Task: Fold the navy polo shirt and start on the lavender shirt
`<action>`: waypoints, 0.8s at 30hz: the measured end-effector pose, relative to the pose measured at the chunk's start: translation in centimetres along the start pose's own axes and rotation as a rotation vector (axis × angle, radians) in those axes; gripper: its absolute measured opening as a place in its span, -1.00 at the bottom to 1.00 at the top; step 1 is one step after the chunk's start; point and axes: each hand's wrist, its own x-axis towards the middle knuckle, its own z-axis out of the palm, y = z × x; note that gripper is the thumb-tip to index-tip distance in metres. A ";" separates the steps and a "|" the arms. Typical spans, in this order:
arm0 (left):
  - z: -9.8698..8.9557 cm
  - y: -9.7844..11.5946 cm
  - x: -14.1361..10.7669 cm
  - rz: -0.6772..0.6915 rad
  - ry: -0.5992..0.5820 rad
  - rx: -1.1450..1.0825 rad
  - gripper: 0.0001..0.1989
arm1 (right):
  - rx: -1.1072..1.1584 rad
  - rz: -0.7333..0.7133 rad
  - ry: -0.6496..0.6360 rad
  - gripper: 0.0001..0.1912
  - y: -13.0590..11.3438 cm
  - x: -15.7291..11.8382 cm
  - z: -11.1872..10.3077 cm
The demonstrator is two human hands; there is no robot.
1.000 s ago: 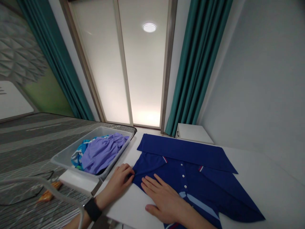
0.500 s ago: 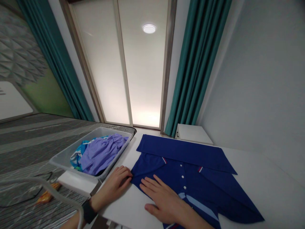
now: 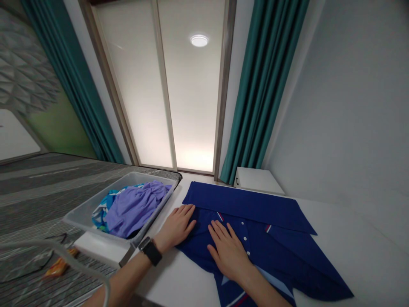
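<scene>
A dark blue polo shirt [image 3: 277, 251] lies spread on a white table [image 3: 188, 283], its far part folded over in a straight band toward the buttons. White buttons run down its middle, and red-and-white trim shows at two spots. My left hand [image 3: 177, 226] rests with fingers stretched on the shirt's left edge, near the folded band. My right hand [image 3: 228, 251] lies flat on the cloth left of the buttons, fingers spread. Part of the collar end is hidden under my right forearm. A black watch [image 3: 151, 250] is on my left wrist.
Left of the table, a clear plastic bin [image 3: 83, 207] holds a crumpled purple garment [image 3: 137, 209] and blue patterned cloth. A grey bent tube [image 3: 76, 260] crosses the lower left. An orange packet [image 3: 59, 266] lies there. A white cabinet [image 3: 258, 179] stands behind the table.
My left hand has moved away from me and right, from the sleeve's near corner onto the shirt near the fold. My right hand has slid right and slightly away, toward the buttons.
</scene>
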 end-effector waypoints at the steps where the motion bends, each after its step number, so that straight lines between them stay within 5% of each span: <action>1: 0.5 0.2 0.3 -0.014 -0.006 0.030 -0.54 | -0.001 0.013 -0.007 -0.39 0.1 -0.1 0.2; 10: 3.3 -0.4 -0.9 -0.099 0.045 0.106 -0.54 | 0.006 0.024 -0.009 -0.38 0.1 -0.3 0.1; 24: 3.6 -3.2 -2.4 -0.188 -0.049 0.016 -0.51 | 0.029 0.011 -0.030 -0.37 0.2 -0.3 -0.1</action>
